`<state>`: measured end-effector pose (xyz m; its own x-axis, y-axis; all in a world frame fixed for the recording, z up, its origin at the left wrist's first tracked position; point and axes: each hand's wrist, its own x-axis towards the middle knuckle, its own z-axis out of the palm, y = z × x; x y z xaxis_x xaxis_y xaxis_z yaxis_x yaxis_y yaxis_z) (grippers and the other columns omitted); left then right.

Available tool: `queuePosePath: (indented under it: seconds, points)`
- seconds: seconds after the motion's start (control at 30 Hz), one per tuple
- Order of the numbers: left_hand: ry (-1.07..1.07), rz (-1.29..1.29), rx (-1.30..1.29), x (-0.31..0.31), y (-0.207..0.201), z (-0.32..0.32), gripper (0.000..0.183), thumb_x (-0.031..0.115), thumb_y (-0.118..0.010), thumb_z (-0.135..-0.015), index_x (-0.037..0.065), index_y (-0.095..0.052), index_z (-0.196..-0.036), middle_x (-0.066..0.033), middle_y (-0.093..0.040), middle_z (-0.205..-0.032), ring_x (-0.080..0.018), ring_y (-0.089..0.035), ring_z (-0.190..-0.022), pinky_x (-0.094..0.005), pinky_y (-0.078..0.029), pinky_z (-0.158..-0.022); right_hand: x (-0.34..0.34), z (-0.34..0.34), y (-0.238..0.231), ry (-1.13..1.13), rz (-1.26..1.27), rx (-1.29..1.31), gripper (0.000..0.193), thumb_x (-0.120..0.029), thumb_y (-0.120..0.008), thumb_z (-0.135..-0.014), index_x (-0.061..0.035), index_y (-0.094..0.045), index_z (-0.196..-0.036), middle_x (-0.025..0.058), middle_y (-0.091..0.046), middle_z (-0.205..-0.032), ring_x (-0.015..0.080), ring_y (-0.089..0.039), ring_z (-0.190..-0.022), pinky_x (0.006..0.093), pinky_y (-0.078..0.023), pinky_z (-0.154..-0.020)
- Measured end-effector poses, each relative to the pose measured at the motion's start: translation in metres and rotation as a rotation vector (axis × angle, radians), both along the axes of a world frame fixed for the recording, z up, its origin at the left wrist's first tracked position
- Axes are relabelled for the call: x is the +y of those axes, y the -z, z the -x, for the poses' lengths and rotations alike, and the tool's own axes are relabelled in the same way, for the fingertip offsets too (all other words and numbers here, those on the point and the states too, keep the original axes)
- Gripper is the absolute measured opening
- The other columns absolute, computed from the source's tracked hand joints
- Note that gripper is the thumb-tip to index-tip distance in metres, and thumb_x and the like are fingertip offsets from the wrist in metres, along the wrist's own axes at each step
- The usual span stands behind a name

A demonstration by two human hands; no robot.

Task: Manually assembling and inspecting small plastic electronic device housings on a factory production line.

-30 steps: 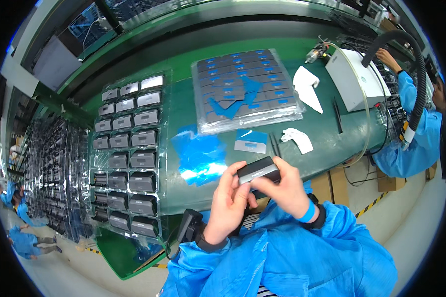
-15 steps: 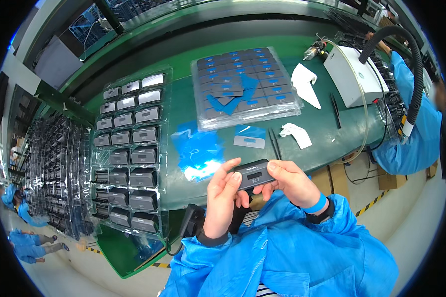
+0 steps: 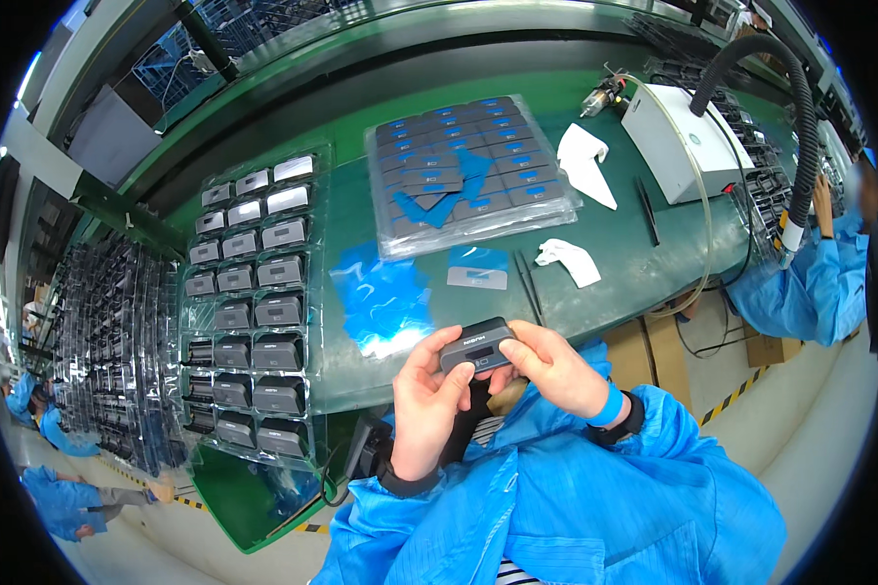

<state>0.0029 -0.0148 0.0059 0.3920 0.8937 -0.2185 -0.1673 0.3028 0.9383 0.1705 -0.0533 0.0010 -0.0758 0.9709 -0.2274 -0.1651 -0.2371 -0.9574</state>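
Left hand (image 3: 424,395): lower centre of the frame, thumb and fingers gripping the left end of the case.
Right hand (image 3: 561,373): just right of it, pinching the case's right end.
Case (image 3: 478,348): small and dark grey, held between both hands just below the frame's centre.
Tweezers (image 3: 528,289): on the table beyond the right hand.
Panel (image 3: 478,279): centre, left of the tweezers, with blue film at its far edge.
Plastic tray (image 3: 197,312): left of the frame, bearing rows of similar cases.
Panel tray (image 3: 483,238): upper centre, holding dark panels.
White box (image 3: 688,146): upper right.
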Motion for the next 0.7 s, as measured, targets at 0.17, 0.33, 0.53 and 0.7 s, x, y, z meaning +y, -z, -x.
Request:
queuePosePath:
  seconds: [0.17, 0.33, 0.53, 0.7]
  points:
    - [-0.002, 0.043, -0.025, 0.002, 0.003, 0.004, 0.040, 0.000, -0.060, -0.084, -0.003, -0.049, -0.123, -0.0047, -0.060, -0.089, -0.0043, -0.047, -0.056, -0.0186, -0.037, -0.049, -0.003, 0.001, 0.000, -0.081, -0.001, 0.069, 0.025, -0.012, -0.040, -0.096, 0.0037, -0.048, -0.113, 0.0131, -0.064, -0.098, 0.0162, -0.063, -0.080, 0.0300, -0.051, -0.076]
    - [-0.022, 0.047, 0.011, -0.001, 0.002, -0.002, 0.038, 0.002, -0.062, -0.084, -0.002, -0.051, -0.121, -0.0047, -0.062, -0.089, -0.0032, -0.046, -0.055, -0.0176, -0.036, -0.047, -0.005, 0.008, 0.008, -0.018, -0.014, 0.024, 0.026, -0.011, -0.052, -0.091, 0.0023, -0.048, -0.113, 0.0094, -0.062, -0.093, 0.0134, -0.062, -0.077, 0.0286, -0.051, -0.069]
    - [-0.030, -0.084, 0.126, -0.005, -0.006, -0.002, 0.036, -0.003, -0.058, -0.086, -0.003, -0.049, -0.120, -0.0097, -0.062, -0.101, -0.0060, -0.056, -0.070, -0.0198, -0.044, -0.057, -0.006, 0.013, 0.005, 0.045, 0.001, -0.038, 0.030, -0.013, -0.062, -0.086, 0.0000, -0.049, -0.109, 0.0058, -0.060, -0.087, 0.0096, -0.058, -0.069, 0.0256, -0.049, -0.059]
    - [0.226, 0.093, 0.036, 0.002, 0.002, 0.016, 0.043, 0.000, -0.056, -0.088, -0.003, -0.045, -0.129, -0.0064, -0.059, -0.092, -0.0077, -0.056, -0.067, -0.0206, -0.044, -0.059, -0.006, -0.009, 0.003, -0.160, 0.057, 0.171, 0.024, -0.019, -0.052, -0.093, -0.0012, -0.051, -0.110, 0.0056, -0.059, -0.085, 0.0108, -0.056, -0.067, 0.0253, -0.047, -0.064]
